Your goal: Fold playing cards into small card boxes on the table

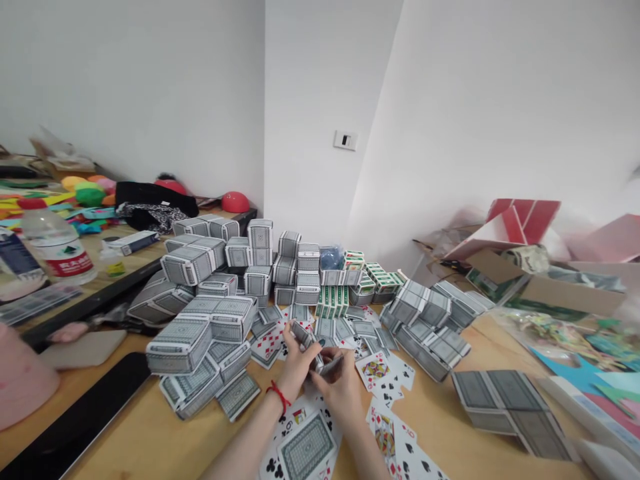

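Observation:
My left hand (299,360), with a red string bracelet (279,395) at the wrist, is closed around a small stack of playing cards (303,335) near the middle of the table. Close against it, my right hand (336,385) pinches more cards (332,364) at the stack's lower end; the fingertips partly hide them. Below the wrists lie loose cards, some face up, with one large patterned card back (306,447) on top. Face-up cards, among them a king (384,433) and a queen (375,370), spread to the right of my right hand.
Grey card boxes are stacked on the left (180,343), at the back (260,243) and on the right (425,320). Green-and-white boxes (333,301) stand behind my hands. A black flat panel (85,420) and a bottle (60,247) are at left; an open carton (575,287) is at right.

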`<act>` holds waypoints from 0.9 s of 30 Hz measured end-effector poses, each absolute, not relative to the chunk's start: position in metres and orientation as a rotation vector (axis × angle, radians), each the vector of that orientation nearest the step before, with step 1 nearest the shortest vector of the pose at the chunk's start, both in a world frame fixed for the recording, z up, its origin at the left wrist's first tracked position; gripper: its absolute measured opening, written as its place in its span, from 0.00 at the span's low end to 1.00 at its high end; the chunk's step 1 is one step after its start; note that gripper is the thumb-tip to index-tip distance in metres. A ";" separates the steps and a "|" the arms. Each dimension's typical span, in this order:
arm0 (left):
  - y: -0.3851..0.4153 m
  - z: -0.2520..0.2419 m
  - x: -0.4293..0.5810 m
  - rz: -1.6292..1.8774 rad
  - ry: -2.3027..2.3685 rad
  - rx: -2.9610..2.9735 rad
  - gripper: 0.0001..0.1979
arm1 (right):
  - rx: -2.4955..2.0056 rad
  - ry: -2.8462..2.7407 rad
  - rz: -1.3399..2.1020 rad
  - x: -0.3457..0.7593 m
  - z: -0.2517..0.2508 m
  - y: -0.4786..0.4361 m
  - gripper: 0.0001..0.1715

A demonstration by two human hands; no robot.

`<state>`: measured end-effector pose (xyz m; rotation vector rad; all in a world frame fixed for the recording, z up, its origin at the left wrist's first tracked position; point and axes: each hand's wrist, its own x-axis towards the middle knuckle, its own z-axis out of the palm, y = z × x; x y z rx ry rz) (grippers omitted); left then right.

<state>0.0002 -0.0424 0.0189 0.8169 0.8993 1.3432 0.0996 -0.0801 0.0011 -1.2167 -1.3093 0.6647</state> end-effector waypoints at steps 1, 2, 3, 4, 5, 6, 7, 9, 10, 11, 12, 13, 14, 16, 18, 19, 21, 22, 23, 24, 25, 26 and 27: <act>-0.043 0.017 0.001 1.335 0.904 0.816 0.39 | -1.199 -1.324 0.682 0.099 0.002 -0.081 0.18; -0.043 0.016 0.001 1.317 0.910 0.814 0.38 | -1.182 -1.333 0.702 0.098 0.002 -0.082 0.17; -0.042 0.015 0.001 1.295 0.912 0.814 0.38 | -1.167 -1.335 0.722 0.097 0.001 -0.082 0.17; -0.042 0.014 0.002 1.273 0.912 0.815 0.37 | -1.155 -1.326 0.738 0.097 0.000 -0.082 0.17; -0.042 0.014 0.002 1.261 0.907 0.813 0.37 | -1.148 -1.311 0.752 0.097 -0.001 -0.082 0.17; -0.043 0.015 0.002 1.257 0.899 0.807 0.37 | -1.145 -1.293 0.765 0.097 -0.003 -0.081 0.19; -0.043 0.016 0.001 1.262 0.887 0.793 0.36 | -1.143 -1.279 0.778 0.098 -0.004 -0.080 0.21; -0.042 0.019 0.000 1.282 0.864 0.747 0.35 | -1.115 -1.268 0.793 0.099 -0.005 -0.080 0.29; -0.042 0.021 0.000 1.292 0.851 0.721 0.35 | -1.091 -1.270 0.798 0.100 -0.004 -0.080 0.35; -0.041 0.022 -0.001 1.303 0.842 0.698 0.34 | -1.063 -1.268 0.807 0.101 -0.003 -0.080 0.41; -0.040 0.024 -0.003 1.318 0.834 0.676 0.33 | -1.038 -1.252 0.818 0.102 -0.001 -0.081 0.45; -0.039 0.025 -0.004 1.339 0.829 0.655 0.32 | -1.022 -1.220 0.832 0.103 0.000 -0.081 0.45; -0.037 0.025 -0.005 1.363 0.827 0.634 0.31 | -1.020 -1.171 0.843 0.105 0.001 -0.081 0.43; -0.034 0.025 -0.008 1.409 0.821 0.609 0.30 | -1.061 -1.055 0.846 0.109 -0.001 -0.078 0.30; -0.031 0.022 -0.011 1.430 0.828 0.610 0.30 | -1.153 -0.972 0.802 0.114 -0.005 -0.072 0.20; -0.029 0.020 -0.012 1.435 0.840 0.619 0.30 | -1.207 -0.967 0.795 0.116 -0.008 -0.069 0.18; -0.027 0.015 -0.014 1.449 0.878 0.645 0.31 | -1.251 -0.993 0.789 0.118 -0.013 -0.063 0.16; -0.026 0.013 -0.015 1.469 0.902 0.659 0.30 | -1.261 -1.031 0.790 0.118 -0.014 -0.062 0.16; -0.025 0.011 -0.016 1.483 0.924 0.678 0.30 | -1.269 -1.087 0.779 0.118 -0.014 -0.062 0.14; -0.023 0.010 -0.017 1.493 0.949 0.692 0.30 | -1.280 -1.161 0.753 0.117 -0.014 -0.063 0.12; -0.022 0.009 -0.018 1.493 0.967 0.706 0.30 | -1.293 -1.252 0.714 0.116 -0.012 -0.065 0.10; -0.021 0.008 -0.019 1.481 0.977 0.724 0.29 | -1.305 -1.343 0.651 0.114 -0.010 -0.067 0.08; -0.020 0.008 -0.020 1.466 0.978 0.739 0.29 | -1.307 -1.438 0.584 0.112 -0.009 -0.071 0.08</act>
